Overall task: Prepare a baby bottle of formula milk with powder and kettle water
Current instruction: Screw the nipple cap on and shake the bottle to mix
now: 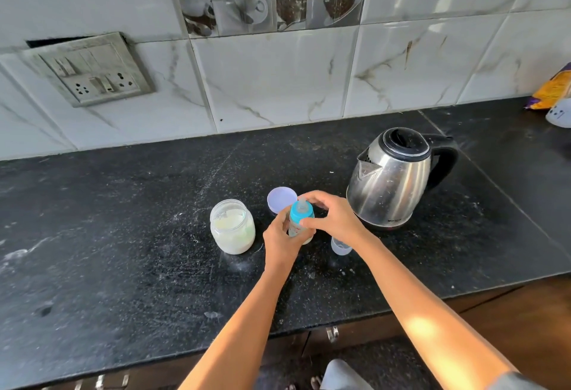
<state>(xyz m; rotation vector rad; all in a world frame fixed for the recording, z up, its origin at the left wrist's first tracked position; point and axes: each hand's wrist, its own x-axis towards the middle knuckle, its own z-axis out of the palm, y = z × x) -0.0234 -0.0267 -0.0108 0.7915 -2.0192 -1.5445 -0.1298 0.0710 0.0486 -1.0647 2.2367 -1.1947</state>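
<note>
A small baby bottle [299, 222] with a blue collar and clear teat stands on the black counter [123, 235]. My left hand [282, 239] is wrapped around the bottle's body. My right hand [335, 218] grips the blue collar from the right. An open jar of white formula powder [232, 227] stands just left of my hands. Its pale purple lid [281, 199] lies behind the bottle. The steel kettle [391, 178], black lid down, sits to the right. A clear bottle cap [340, 246] lies under my right wrist.
A switch and socket panel [92, 72] is on the tiled wall at the left. An orange packet [553, 91] and a white object [559, 116] sit at the far right edge. The counter's front edge runs below my forearms, with cupboard handles [332, 333] under it.
</note>
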